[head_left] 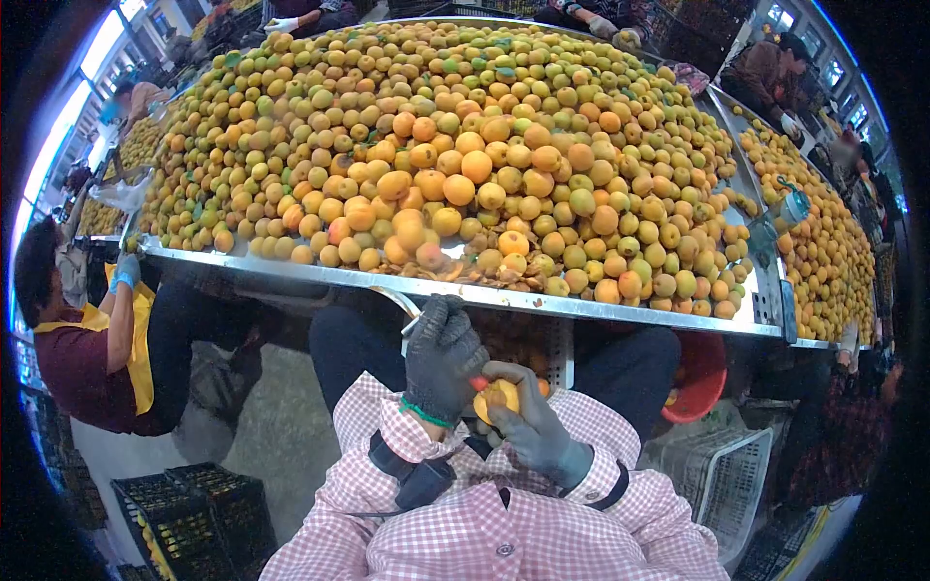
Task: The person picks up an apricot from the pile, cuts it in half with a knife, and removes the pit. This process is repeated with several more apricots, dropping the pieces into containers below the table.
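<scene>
At the lower centre of the frame, the right hand (535, 431), in a grey glove, curls its fingers around a yellow-orange apricot (498, 398). The left hand (442, 351), in a darker glove (green at the cuff), is bunched just beside it; a red piece (479, 383) shows by its fingers, though I cannot tell how it is gripped. Above, an apricot heap (426, 126) fills a metal-rimmed table (533, 302); a red bucket (705, 376) stands right of centre.
</scene>
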### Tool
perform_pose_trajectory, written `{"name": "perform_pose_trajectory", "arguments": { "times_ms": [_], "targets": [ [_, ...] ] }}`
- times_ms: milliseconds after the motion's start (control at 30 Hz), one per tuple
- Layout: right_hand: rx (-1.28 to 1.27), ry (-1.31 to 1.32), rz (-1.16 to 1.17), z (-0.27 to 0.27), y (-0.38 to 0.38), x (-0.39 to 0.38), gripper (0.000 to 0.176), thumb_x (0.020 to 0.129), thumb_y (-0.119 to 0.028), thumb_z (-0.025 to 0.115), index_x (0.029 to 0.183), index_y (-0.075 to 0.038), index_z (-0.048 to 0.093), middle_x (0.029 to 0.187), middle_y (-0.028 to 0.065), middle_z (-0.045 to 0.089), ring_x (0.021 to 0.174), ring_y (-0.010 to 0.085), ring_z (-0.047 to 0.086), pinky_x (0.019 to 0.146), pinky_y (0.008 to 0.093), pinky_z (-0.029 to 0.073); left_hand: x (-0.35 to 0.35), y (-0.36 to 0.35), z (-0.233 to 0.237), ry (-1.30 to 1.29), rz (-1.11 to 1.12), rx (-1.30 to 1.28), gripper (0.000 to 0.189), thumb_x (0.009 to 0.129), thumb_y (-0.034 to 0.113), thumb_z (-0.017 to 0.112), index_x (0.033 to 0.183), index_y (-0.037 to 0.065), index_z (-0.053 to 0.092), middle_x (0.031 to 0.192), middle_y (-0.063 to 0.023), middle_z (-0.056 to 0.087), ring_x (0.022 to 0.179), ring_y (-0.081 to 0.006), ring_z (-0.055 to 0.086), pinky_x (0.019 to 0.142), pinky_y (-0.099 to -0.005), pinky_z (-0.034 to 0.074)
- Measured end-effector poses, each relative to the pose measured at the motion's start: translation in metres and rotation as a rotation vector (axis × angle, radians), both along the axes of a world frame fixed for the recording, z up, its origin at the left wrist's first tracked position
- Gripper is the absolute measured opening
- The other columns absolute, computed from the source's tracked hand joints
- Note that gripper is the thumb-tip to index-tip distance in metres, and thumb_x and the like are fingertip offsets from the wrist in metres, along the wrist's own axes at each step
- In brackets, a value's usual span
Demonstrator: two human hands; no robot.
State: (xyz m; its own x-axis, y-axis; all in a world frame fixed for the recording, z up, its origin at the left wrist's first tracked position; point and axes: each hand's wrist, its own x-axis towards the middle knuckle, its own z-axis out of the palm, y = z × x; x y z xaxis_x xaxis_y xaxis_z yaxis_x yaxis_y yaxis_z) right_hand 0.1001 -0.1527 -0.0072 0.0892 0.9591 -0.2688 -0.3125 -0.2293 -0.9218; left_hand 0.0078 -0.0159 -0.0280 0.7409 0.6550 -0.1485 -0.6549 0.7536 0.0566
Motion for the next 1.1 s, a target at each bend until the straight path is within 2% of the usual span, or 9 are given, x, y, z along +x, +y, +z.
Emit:
{"name": "perform_pose_trajectory", "arguments": {
  "times_ms": [167,433,500,567,667,767,867,900,1100],
  "targets": [
    [0.358,-0.708,-0.092,-0.019,0.005,0.000,0.040,0.091,-0.031,0.053,0.117,-0.002,0.042,0.099,0.0131,0.051,0.085,0.0210,0.055,0.074,0.0316,0.046,0.007,-0.010,0.026,0.354,0.030,0.161,0.029,0.096,0.027,0.042,0.071,0.013,0.042,0.053,0.0038,0.032,0.038,-0.0080,0.033,0.035,-0.0219,0.029],
    [0.045,-0.355,-0.141,-0.019,0.017,0.007,0.032,0.091,-0.029,0.052,0.108,-0.001,0.049,0.098,0.0102,0.056,0.085,0.0154,0.056,0.079,0.0287,0.045,0.009,-0.008,0.028,0.732,0.166,0.864,0.029,0.095,0.029,0.045,0.071,0.013,0.041,0.053,0.0031,0.032,0.040,-0.0102,0.034,0.036,-0.0248,0.031],
    [0.021,-0.251,-0.176,-0.028,0.030,0.020,0.032,0.091,-0.029,0.052,0.107,-0.001,0.051,0.096,0.0089,0.057,0.084,0.0143,0.056,0.077,0.0275,0.045,0.000,0.008,0.019,0.284,0.104,0.286,0.026,0.095,0.028,0.045,0.074,0.014,0.042,0.055,0.0042,0.032,0.041,-0.0093,0.033,0.036,-0.0242,0.030],
    [-0.007,-0.142,-0.213,-0.025,0.046,0.035,0.031,0.091,-0.029,0.052,0.106,-0.001,0.052,0.094,0.0077,0.058,0.082,0.0133,0.056,0.075,0.0263,0.046,-0.014,0.019,0.024,0.179,0.127,0.279,0.021,0.097,0.024,0.041,0.079,0.013,0.044,0.058,0.0045,0.032,0.041,-0.0074,0.031,0.034,-0.0222,0.029],
    [0.036,-0.034,-0.304,-0.025,0.084,0.065,0.049,0.093,-0.052,0.039,0.096,-0.004,0.051,0.072,0.0076,0.059,0.045,0.0079,0.045,0.036,0.0184,0.032,-0.028,0.030,0.020,0.139,0.171,0.292,0.021,0.096,0.029,0.043,0.098,0.011,0.053,0.060,0.0040,0.033,0.038,-0.0077,0.028,0.033,-0.0229,0.027],
    [-0.189,0.391,-0.310,-0.014,0.110,0.080,0.041,0.093,-0.045,0.043,0.101,-0.006,0.051,0.077,0.0076,0.059,0.049,0.0088,0.047,0.039,0.0172,0.034,-0.034,0.026,0.017,0.215,0.145,0.347,0.023,0.096,0.030,0.043,0.096,0.011,0.055,0.059,0.0035,0.033,0.039,-0.0074,0.030,0.033,-0.0226,0.029],
    [0.256,-0.197,0.004,-0.065,0.091,0.063,0.031,0.088,-0.033,0.052,0.100,-0.006,0.058,0.077,0.0057,0.058,0.057,0.0087,0.050,0.046,0.0211,0.040,-0.039,0.018,0.009,0.368,0.140,0.292,0.024,0.096,0.032,0.043,0.096,0.012,0.056,0.059,0.0038,0.034,0.039,-0.0071,0.031,0.034,-0.0224,0.031],
    [-0.262,0.120,0.054,-0.062,0.086,0.055,0.026,0.086,-0.028,0.056,0.097,-0.005,0.060,0.083,0.0077,0.061,0.067,0.0140,0.057,0.059,0.0270,0.046,-0.039,0.017,0.006,0.364,0.133,0.290,0.024,0.096,0.032,0.043,0.096,0.012,0.056,0.059,0.0038,0.034,0.039,-0.0071,0.031,0.034,-0.0224,0.031],
    [-0.216,-0.804,0.417,-0.171,0.051,0.038,0.028,0.087,-0.029,0.055,0.102,-0.006,0.060,0.099,0.0144,0.063,0.092,0.0283,0.060,0.080,0.0384,0.047,-0.042,0.012,-0.016,0.393,0.047,0.117,0.020,0.094,0.029,0.047,0.097,0.012,0.056,0.059,0.0044,0.037,0.040,-0.0068,0.033,0.035,-0.0221,0.029]
  ]
}}
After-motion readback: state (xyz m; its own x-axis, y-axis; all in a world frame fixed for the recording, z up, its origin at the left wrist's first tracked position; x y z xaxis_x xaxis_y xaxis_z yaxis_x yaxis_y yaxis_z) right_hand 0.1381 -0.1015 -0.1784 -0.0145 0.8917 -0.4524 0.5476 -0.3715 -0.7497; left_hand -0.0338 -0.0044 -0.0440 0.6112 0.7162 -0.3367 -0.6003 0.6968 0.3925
